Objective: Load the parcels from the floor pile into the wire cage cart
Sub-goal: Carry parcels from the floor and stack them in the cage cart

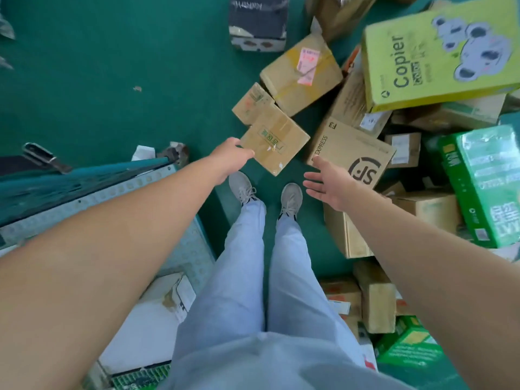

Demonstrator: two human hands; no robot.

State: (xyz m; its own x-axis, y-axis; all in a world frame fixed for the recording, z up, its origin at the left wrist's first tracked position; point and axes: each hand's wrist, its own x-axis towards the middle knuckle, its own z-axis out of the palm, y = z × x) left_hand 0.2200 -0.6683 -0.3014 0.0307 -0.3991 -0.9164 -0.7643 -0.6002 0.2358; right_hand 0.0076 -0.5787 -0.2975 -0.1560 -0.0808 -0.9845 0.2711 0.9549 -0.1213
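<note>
Left hand [232, 153] gripping the near corner of a small flat brown cardboard parcel [274, 146], just off the green floor; right hand [327, 180] open, fingers spread, beside it. Best to bring that right palm under the far edge. Left fingers hidden beneath; teal cage cart [84, 178] only partly visible at left.

Small taped brown parcel [274, 139] tilted beside jumbled floor pile [394, 122].
</note>
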